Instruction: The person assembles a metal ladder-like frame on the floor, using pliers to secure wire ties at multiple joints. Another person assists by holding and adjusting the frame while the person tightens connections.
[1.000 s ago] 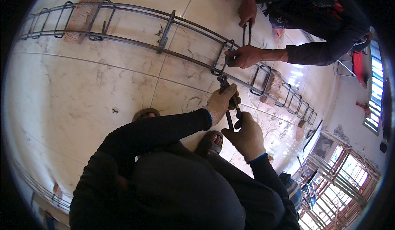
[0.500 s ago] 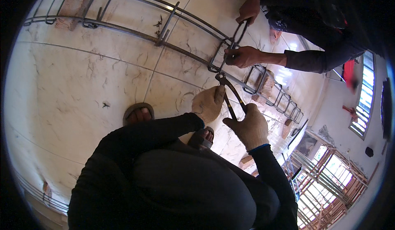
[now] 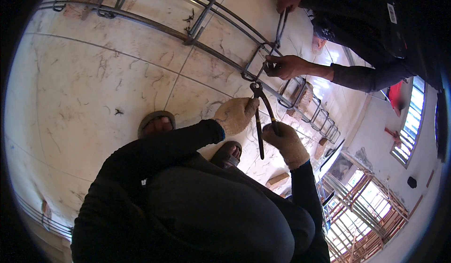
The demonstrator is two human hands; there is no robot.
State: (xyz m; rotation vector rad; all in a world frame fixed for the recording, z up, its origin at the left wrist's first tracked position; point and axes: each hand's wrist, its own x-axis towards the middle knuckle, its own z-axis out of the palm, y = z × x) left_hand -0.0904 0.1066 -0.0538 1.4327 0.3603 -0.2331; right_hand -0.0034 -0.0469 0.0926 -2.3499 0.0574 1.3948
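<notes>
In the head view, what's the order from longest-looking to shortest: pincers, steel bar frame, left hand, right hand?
1. Steel bar frame
2. Pincers
3. Left hand and right hand: too alike to rank

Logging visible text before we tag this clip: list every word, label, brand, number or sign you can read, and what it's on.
Readable text: none.
White label on the co-worker's dark clothes: marked, but too small and blurred to read.
Pincers in the right hand: yellow bands on the handles, no lettering I can make out.
</notes>
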